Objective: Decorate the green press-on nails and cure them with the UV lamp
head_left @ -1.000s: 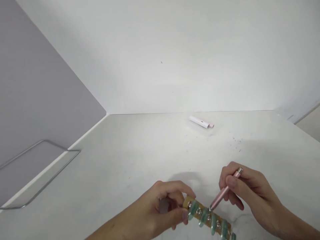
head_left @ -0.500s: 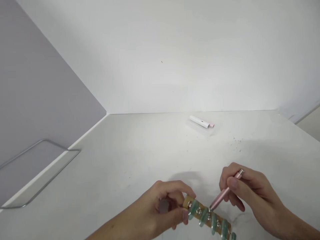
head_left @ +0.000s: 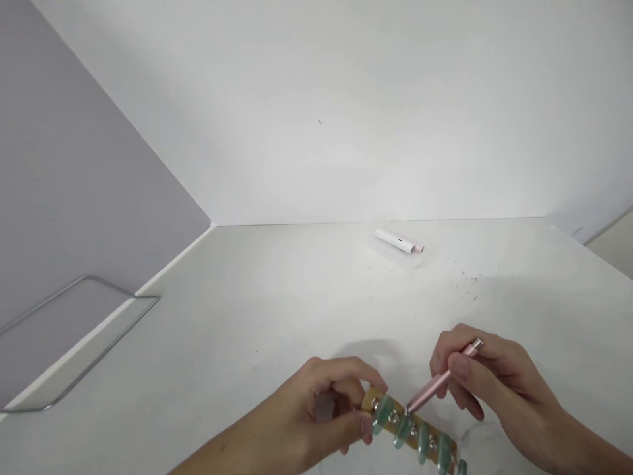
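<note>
My left hand (head_left: 331,409) grips the upper-left end of a yellowish bar (head_left: 370,396) between thumb and fingers. Several glossy green false nails (head_left: 423,441) stick out along this bar, with shiny silver ornaments (head_left: 414,430) between them. In my right hand (head_left: 487,376) is a slim pink pen-shaped tool (head_left: 431,390) with a silver end, pinched between thumb and fingers. Its lower tip touches or hovers just over the bar near the second nail; which of the two I cannot tell. The bar's lower-right end runs close to the bottom edge of the picture.
A white pen-shaped case (head_left: 394,240) with a pink end lies on a clear support at the back of the white table (head_left: 237,316). Small dark specks (head_left: 467,280) are scattered right of it. A bent metal wire frame (head_left: 106,349) stands at the left edge.
My right hand has shifted slightly left, bringing the pink tool's tip further up the bar towards the second nail. My left hand and the bar stay where they were.
</note>
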Action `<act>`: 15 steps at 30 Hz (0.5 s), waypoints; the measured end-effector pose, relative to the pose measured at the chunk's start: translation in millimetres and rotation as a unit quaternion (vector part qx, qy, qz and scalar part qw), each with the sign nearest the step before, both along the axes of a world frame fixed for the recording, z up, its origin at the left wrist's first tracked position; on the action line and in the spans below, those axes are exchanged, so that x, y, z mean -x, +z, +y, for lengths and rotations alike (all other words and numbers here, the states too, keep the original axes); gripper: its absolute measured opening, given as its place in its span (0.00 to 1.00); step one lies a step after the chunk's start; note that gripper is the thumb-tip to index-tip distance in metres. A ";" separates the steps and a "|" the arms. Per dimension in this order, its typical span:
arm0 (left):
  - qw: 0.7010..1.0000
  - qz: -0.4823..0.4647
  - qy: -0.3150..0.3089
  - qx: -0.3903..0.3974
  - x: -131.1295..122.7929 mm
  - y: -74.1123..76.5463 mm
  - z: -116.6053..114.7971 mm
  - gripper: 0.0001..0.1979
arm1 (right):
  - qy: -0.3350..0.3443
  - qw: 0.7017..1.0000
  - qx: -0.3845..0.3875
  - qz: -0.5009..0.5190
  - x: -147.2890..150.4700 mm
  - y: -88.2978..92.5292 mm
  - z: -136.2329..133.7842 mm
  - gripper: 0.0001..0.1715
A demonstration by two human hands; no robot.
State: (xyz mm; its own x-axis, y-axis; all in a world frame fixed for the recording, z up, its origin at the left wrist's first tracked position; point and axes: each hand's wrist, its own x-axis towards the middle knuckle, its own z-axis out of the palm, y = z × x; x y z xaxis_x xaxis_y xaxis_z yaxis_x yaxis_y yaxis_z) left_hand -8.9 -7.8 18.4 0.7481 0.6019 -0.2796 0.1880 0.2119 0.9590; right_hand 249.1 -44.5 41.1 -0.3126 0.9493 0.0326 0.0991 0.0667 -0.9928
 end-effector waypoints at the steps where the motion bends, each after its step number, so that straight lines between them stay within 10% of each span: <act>1: 1.000 -0.002 0.000 0.002 -0.3 0.1 -0.1 0.08 | -0.001 1.000 -0.001 -0.001 -0.4 -0.3 0.1 0.22; 15: 1.000 0.001 0.002 0.006 -0.6 -2.3 0.9 0.08 | 0.009 1.000 0.005 -0.002 -1.0 -0.6 -0.5 0.22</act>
State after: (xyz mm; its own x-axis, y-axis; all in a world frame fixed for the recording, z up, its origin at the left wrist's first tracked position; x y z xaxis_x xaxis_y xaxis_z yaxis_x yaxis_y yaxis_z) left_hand -8.3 -7.0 16.1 0.7450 0.6015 -0.2886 0.1896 0.2239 0.9560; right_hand 250.2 -45.0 40.5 -0.3292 0.9440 0.0226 0.1014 0.0591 -0.9931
